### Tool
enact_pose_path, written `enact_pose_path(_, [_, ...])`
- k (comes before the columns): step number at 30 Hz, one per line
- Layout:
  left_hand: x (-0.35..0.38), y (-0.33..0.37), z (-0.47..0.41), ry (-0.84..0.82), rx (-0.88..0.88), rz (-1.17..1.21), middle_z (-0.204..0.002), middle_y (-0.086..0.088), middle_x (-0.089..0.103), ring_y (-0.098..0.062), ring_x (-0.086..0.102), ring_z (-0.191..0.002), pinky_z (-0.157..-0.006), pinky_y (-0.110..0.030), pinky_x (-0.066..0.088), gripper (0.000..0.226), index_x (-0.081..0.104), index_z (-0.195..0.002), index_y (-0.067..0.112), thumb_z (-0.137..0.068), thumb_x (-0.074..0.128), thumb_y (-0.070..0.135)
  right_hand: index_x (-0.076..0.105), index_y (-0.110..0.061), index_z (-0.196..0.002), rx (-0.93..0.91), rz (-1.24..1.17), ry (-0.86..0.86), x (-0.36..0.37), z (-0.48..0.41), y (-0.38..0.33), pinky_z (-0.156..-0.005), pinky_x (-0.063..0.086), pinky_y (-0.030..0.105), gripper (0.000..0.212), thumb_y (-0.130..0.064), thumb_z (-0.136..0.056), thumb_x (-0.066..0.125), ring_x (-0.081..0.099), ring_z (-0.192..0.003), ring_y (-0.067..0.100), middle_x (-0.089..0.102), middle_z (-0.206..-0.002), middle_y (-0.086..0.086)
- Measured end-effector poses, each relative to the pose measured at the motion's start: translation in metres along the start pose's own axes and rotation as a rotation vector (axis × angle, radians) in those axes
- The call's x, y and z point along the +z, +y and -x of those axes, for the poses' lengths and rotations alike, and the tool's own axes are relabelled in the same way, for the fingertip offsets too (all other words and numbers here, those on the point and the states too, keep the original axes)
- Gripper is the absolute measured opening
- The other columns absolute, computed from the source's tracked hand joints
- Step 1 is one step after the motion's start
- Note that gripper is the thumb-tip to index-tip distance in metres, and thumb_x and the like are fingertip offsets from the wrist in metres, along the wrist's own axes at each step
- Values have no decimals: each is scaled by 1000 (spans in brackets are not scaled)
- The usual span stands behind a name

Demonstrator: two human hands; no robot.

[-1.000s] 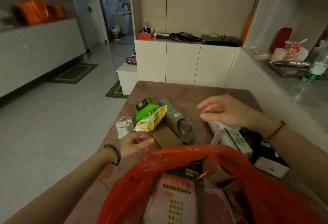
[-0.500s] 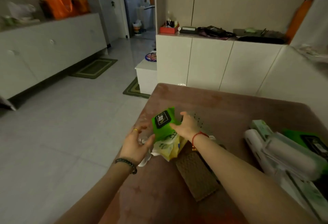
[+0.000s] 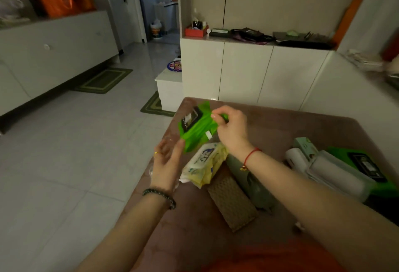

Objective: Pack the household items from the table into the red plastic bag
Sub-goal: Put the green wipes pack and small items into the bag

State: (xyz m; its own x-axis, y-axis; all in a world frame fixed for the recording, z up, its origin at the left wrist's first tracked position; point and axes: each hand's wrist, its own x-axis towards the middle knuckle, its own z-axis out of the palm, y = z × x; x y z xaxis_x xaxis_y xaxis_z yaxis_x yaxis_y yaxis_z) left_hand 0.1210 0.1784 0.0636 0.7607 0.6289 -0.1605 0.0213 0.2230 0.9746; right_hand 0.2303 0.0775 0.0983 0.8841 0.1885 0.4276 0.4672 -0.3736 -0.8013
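Observation:
My right hand (image 3: 230,129) grips the far end of a green packet (image 3: 195,130) and holds it lifted above the brown table (image 3: 280,125). My left hand (image 3: 166,161) is spread beside the packet's near corner, fingers touching its edge. Below the packet lies a yellow wipes pack (image 3: 204,165). A brown textured pad (image 3: 234,203) and a grey-green slipper (image 3: 258,192), partly hidden by my right forearm, lie nearer me. The red plastic bag (image 3: 276,260) shows only as its rim at the bottom edge.
At the table's right side lie white rolls in clear wrap (image 3: 330,174), a pale green box (image 3: 305,147) and another green packet (image 3: 367,167). White cabinets (image 3: 244,73) stand behind the table. Tiled floor (image 3: 75,163) drops off past the left edge.
My right hand has taken hold of the green packet and lifted it off the yellow wipes pack. My left hand has come up to its near corner. The view tilted up from the bag.

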Motion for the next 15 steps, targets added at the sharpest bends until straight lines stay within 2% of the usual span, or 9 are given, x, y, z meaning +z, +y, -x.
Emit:
enact_pose_path(1, [1,14,10,-30,-53,72,-116,0,60,-13,54,-101,-86,-30,41,38,53,-115,20,-83,56,39,70,-1,-89,-37,-55,2,-20,7,-16,-67,40,13,11,-2,-85,60,63,-81,13,71,-88,11])
enact_pose_path(3, [3,40,35,-282,-153,181,-91,7,74,-12,66,-87,-76,-29,48,30,61,-98,30,-84,46,52,69,-13,-82,-130,-143,-36,-62,32,-44,-61,43,10,9,-6,-84,62,58,-63,-6,68,-73,-10])
enact_pose_path(4, [5,51,48,-428,-184,259,-86,7,76,-13,70,-83,-70,-29,53,35,63,-97,29,-83,44,54,66,-22,-76,-172,-159,-78,-84,48,-57,-58,43,7,16,-8,-83,63,57,-56,-8,65,-64,-19])
enact_pose_path(6, [9,64,81,-597,-221,428,-88,-1,77,-15,72,-80,-61,-29,58,41,66,-101,21,-75,52,49,61,-34,-70,-207,-193,-188,-129,86,-81,-56,45,7,26,-10,-79,65,59,-53,-8,64,-57,-25])
enact_pose_path(8, [12,65,118,-665,-253,441,-83,-5,77,-16,73,-73,-58,-31,59,40,69,-94,17,-65,59,42,63,-36,-72,-192,-183,-293,-167,126,-95,-64,47,9,24,-13,-76,67,62,-64,-5,68,-65,-22])
enact_pose_path(10, [12,59,156,-694,-248,358,-82,-4,77,-16,72,-70,-63,-36,61,37,70,-92,18,-61,63,38,65,-37,-79,-114,-217,-335,-199,164,-97,-75,50,15,12,-27,-74,70,64,-82,1,69,-82,-15])
enact_pose_path(11, [11,54,172,-706,-231,301,-85,-4,76,-17,72,-71,-68,-37,60,40,69,-95,19,-59,65,35,64,-39,-87,-17,-286,-328,-212,181,-95,-82,52,23,18,-37,-70,69,64,-94,8,67,-95,-12])
enact_pose_path(13, [11,43,205,-738,-186,173,-84,-3,77,-17,72,-70,-66,-35,61,42,68,-95,19,-54,70,32,56,-42,-105,251,-439,-302,-228,214,-87,-92,50,40,50,-46,-56,67,60,-111,20,61,-119,-3])
enact_pose_path(15, [14,32,232,-837,-115,-1,-81,3,77,-13,72,-73,-63,-26,59,36,67,-90,22,-55,70,30,54,-43,-109,377,-499,-321,-234,245,-83,-79,55,30,59,-47,-52,70,65,-103,12,67,-114,-11])
